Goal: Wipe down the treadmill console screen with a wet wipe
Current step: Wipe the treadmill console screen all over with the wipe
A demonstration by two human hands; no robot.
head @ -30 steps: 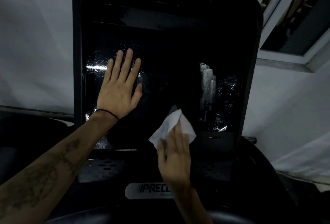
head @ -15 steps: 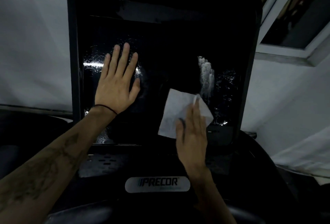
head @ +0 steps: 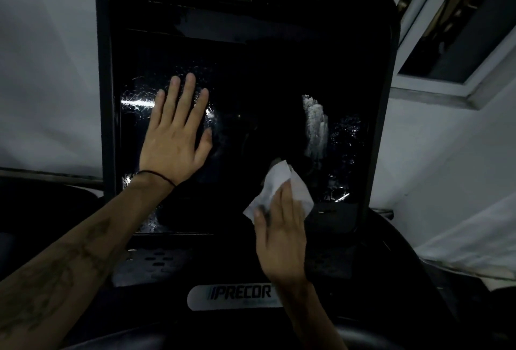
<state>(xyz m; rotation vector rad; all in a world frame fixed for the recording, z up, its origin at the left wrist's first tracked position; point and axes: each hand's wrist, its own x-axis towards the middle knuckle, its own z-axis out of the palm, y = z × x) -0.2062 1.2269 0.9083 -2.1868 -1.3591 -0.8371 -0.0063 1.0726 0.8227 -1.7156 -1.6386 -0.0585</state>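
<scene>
Dim console screen [head: 251, 76]: left hand [head: 174, 143] spread flat; right hand [head: 282, 238] seemingly presses wipe [head: 282, 182] flat-fingered.

Head view, close, seemingly downward-facing.

Dim gym corner — Precor treadmill console [head: 245, 70], window [head: 458, 28]

Both my forearms are bare; no sleeve shows on either. A thin black band [head: 156, 176] circles my left wrist just below my left hand [head: 176, 137]. Dark tattoo linework [head: 55, 280] runs along my left forearm, pattern unclear in the dim light. My right hand [head: 282, 240] carries no ring or band.
</scene>
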